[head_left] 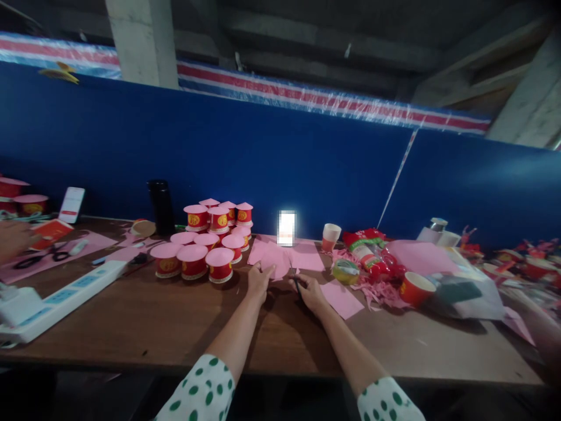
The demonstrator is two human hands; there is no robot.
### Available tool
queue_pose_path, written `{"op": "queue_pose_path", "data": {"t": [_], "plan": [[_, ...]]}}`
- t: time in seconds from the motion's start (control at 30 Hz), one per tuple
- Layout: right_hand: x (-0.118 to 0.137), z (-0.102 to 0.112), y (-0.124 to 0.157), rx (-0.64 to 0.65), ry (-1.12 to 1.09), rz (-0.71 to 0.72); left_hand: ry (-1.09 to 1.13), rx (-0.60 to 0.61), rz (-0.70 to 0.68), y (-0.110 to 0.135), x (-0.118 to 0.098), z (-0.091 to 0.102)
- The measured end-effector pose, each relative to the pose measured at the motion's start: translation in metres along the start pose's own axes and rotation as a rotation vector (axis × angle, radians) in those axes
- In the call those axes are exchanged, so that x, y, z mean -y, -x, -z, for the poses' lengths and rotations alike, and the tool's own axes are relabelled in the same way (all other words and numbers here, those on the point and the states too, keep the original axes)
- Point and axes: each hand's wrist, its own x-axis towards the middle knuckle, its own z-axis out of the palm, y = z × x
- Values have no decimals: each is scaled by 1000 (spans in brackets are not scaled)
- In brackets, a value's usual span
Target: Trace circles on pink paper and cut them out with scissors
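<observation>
My left hand pinches a sheet of pink paper that lies on the brown table. My right hand is closed on dark scissors, whose tips point at the same paper. More pink sheets lie just behind, and one pink sheet lies to the right of my right hand. Left of my hands stands a cluster of several red paper cups capped with pink paper, some stacked in two levels.
A white power strip lies at the left, with black scissors on pink paper and another person's hand beyond. A black bottle, tape roll, red open cup, pink scraps and bags crowd the right. A blue partition backs the table.
</observation>
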Motion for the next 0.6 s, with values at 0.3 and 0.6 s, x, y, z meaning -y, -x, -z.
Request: {"op": "queue_pose_path", "data": {"t": [0.3, 0.6], "plan": [[-8, -1, -3, -9, -51, 4, 80, 68, 91, -4, 0, 0], [-3, 0, -1, -8, -126, -26, 85, 148, 92, -3, -3, 3]]}}
